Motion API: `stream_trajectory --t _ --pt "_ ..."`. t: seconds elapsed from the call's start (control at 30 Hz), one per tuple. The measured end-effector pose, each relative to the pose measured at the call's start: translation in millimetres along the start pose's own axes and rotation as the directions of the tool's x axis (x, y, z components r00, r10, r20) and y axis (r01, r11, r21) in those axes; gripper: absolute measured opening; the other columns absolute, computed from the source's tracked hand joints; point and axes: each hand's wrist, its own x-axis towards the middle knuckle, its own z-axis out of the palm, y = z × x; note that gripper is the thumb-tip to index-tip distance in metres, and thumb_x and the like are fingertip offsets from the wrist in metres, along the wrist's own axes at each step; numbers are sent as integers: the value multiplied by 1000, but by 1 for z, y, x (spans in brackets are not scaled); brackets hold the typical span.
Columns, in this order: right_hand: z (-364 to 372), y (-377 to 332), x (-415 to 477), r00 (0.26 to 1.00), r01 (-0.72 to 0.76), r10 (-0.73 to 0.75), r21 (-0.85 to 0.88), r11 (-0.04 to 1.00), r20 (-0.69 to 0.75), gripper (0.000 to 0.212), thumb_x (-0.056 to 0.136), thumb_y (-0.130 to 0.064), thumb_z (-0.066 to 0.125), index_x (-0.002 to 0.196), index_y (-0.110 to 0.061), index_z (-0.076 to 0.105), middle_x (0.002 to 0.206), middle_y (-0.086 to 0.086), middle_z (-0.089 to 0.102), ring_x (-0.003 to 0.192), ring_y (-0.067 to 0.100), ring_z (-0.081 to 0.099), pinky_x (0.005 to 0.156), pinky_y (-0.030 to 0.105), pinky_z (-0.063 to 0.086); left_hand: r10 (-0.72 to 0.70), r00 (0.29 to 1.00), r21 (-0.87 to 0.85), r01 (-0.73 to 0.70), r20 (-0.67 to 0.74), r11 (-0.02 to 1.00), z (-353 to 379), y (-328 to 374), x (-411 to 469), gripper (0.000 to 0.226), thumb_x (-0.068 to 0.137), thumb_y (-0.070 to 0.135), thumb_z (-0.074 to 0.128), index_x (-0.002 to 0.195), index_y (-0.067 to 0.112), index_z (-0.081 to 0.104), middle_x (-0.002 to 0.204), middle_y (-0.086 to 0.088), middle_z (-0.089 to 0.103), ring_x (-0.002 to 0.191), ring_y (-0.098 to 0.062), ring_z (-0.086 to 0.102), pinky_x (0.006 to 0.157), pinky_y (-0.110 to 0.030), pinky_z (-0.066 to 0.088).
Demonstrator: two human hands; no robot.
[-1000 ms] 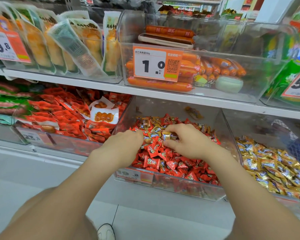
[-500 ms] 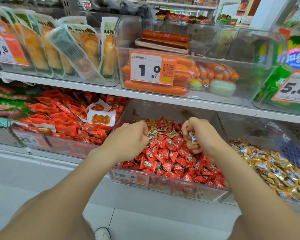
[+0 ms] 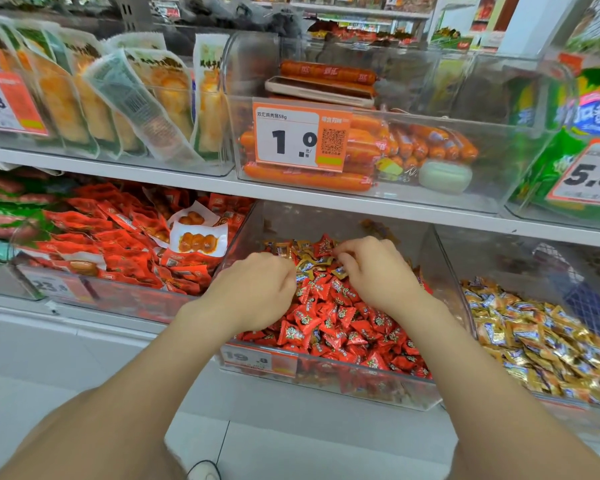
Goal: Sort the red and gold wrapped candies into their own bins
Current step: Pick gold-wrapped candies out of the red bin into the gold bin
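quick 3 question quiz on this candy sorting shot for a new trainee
1. True or false: both hands, left hand and right hand, are over the middle bin.
2. Gold candies mixed into the red candies lie mostly: A) at the front, B) at the back, near the fingers.
3. Fill in: the bin of gold candies sits to the person's ____ of the middle bin.

Key: 1 true; 2 B; 3 right.

Both bare forearms extend forward, converging. Left hand [image 3: 257, 289] curled in a loose fist, knuckles up; right hand [image 3: 374, 271] palm-down, fingertips [image 3: 340, 253] pinched together.
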Motion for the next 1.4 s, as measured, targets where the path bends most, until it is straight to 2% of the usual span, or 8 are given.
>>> stream_trajectory --t 0.2,0.4,0.5,0.7,0.93,1.03,1.27,1.4 --pt "1 3 11 967 178 -152 -117 977 203 60 99 -10 45 149 -44 48 139 7 53 113 37 65 91 52 56 -55 978 -61 44 -204 997 1 8 20 41 96 43 35 65 18 48 71 -3 54 68 -33 56 59 -38 43" --pt "3 8 18 899 226 -97 -265 937 426 76 102 -13 49 160 -50 18 158 5 36 125 37 59 95 53 55 -28 997 81 33 -68 996 9 6 39 19 106 35 42 100 19 49 92 -8 59 78 -38 59 70 -45 52" --pt "5 9 23 899 198 -69 -263 944 432 64 100 -15 55 152 -47 36 147 6 54 122 32 61 96 50 55 16 993 120 -30 119 992 14 1 43 32 106 23 46 135 17 34 105 -7 54 91 -40 62 73 -48 50" --pt "0 14 22 969 69 -39 -115 991 246 27 102 -29 62 128 -34 64 127 3 69 117 28 64 94 43 54 30 963 143 -71 269 987 20 -5 54 44 109 28 47 150 25 32 121 -8 48 107 -37 61 89 -50 53" --pt "-18 15 8 994 -35 20 143 989 106 37 105 -48 57 114 -13 65 84 1 71 80 17 66 75 35 51 50 988 80 -63 148 995 18 -2 58 27 109 41 42 133 33 51 110 1 43 106 -33 60 87 -44 51" --pt "-22 12 1 987 -99 63 247 964 151 36 105 -48 56 101 -13 65 64 5 71 52 6 64 65 35 55 38 998 -71 -34 50 997 11 -1 51 24 105 46 42 103 28 57 99 2 58 95 -29 63 82 -42 53" --pt "-23 12 4 976 -197 160 291 936 145 55 103 -52 59 73 -7 66 59 6 70 53 14 65 71 40 58 -73 980 -256 23 -187 966 4 1 38 59 109 51 38 63 15 47 53 -3 52 52 -23 53 53 -34 34" --pt "-21 6 7 993 -108 100 146 983 66 20 105 -34 57 101 -21 72 90 -2 75 85 16 68 83 33 53 -56 991 -207 31 -118 978 13 -7 43 48 108 42 47 73 11 58 67 -7 68 62 -27 65 63 -42 55"
